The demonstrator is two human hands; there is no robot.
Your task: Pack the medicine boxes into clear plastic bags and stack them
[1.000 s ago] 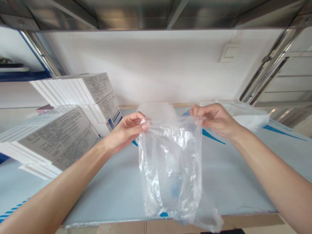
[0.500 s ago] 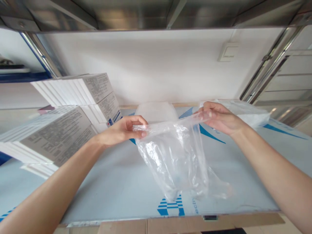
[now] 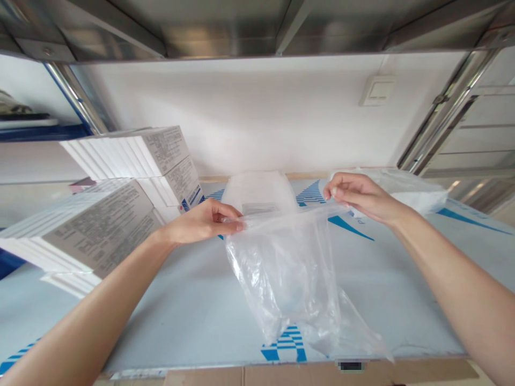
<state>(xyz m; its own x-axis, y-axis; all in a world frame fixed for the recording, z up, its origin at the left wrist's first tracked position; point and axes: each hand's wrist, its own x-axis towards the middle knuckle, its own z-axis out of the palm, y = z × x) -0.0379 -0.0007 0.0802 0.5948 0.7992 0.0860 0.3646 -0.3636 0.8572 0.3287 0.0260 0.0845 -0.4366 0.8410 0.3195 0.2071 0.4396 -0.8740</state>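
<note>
A clear plastic bag [image 3: 285, 268] hangs from both hands above the light blue table surface [image 3: 177, 311]. My left hand [image 3: 207, 220] pinches the bag's upper left corner between thumb and fingers. At the upper right corner, my right hand [image 3: 358, 195] grips the film with its fingers curled. The bag's top edge is stretched between the two hands, and its lower end hangs down toward the table's front. Behind the bag lies a whitish translucent packet [image 3: 259, 190], partly covered by it.
White printed boxes [image 3: 108, 225] stand in stacks on the left. Another plastic-wrapped white pack [image 3: 418, 187] lies at the back right. A metal shelf [image 3: 225, 29] runs overhead, and a wall switch [image 3: 378, 90] sits on the white wall. Cardboard [image 3: 209, 375] shows below the front edge.
My right hand's fingers have curled more tightly at the bag's corner. The bag's lower end has swung out and hangs lower in the picture. The camera view has shifted slightly.
</note>
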